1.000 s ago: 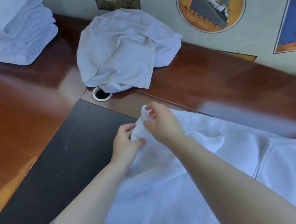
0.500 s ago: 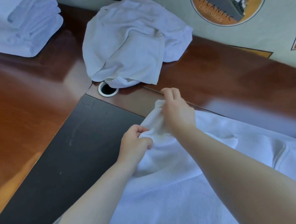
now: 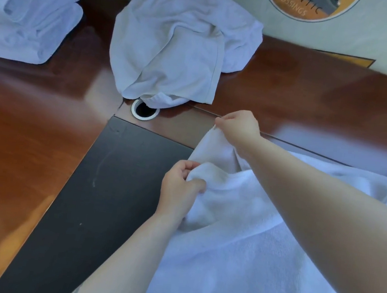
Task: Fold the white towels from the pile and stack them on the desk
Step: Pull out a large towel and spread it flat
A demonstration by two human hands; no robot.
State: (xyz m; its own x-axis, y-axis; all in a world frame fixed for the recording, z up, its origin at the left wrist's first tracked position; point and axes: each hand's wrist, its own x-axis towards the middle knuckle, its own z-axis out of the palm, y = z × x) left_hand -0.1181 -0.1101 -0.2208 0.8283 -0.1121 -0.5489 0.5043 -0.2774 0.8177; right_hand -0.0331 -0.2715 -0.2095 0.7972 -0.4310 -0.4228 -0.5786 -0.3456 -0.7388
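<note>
Towel [image 3: 233,262] at lower right of frame on worktop [image 3: 28,137], soft & floppy, prob light: right hand [image 3: 239,125] pinches its corner, left hand [image 3: 179,188] bunches the edge, so best gripped at corners w/ both.

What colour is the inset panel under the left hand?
Matte black panel, set into glossy reddish-brown desk; head view.

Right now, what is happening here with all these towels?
A person is working on a white towel spread on the desk. The right hand pinches one corner, and the left hand grips the edge nearby. An unfolded pile waits behind, and a folded stack sits far left.
</note>
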